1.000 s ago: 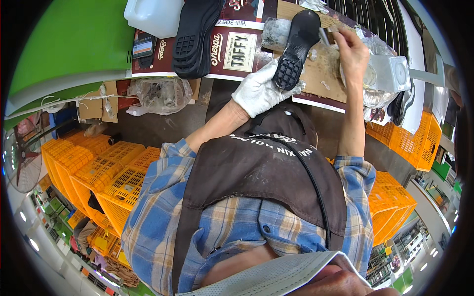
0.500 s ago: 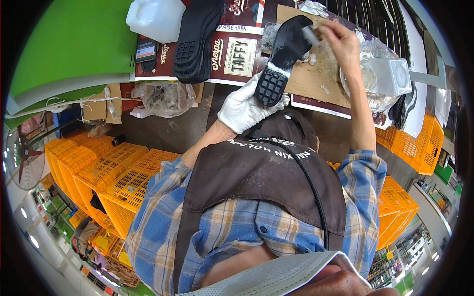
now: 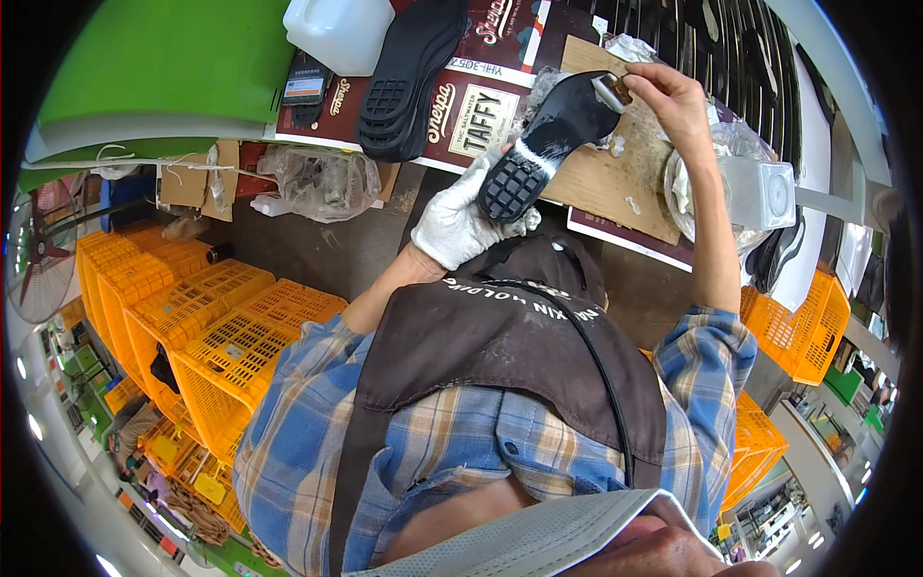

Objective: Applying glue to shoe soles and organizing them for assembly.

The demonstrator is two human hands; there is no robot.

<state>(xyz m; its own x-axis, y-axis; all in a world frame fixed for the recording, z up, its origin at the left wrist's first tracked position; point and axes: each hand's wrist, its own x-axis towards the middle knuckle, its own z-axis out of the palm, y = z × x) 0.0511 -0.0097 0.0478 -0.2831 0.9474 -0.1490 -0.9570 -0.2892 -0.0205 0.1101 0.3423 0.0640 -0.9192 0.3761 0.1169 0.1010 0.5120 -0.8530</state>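
Note:
A black shoe sole point(image 3: 567, 120) with a treaded heel is held up and tilted in front of me. Wet-looking white stuff runs across its waist, just above the heel tread. My left hand point(image 3: 461, 216), in a white glove, is closed round the heel end. Bare, my right hand point(image 3: 678, 101) pinches a small flat brush point(image 3: 611, 93) with a pale edge, which meets the far right rim of the sole. Left of them, several black soles point(image 3: 399, 87) are stacked on the printed cardboard point(image 3: 428, 154).
A whitish plastic jug point(image 3: 338, 34) and a phone point(image 3: 306, 82) lie at the far left. Stained brown cardboard point(image 3: 615, 183) lies below the sole. On the right is a clear square container point(image 3: 764, 192) in plastic wrap. Orange crates point(image 3: 236, 337) stand at the left, others point(image 3: 798, 322) at the right.
The sole has tilted and come slightly lower and left with my left hand. My right hand has brought the brush down against the sole's far right rim.

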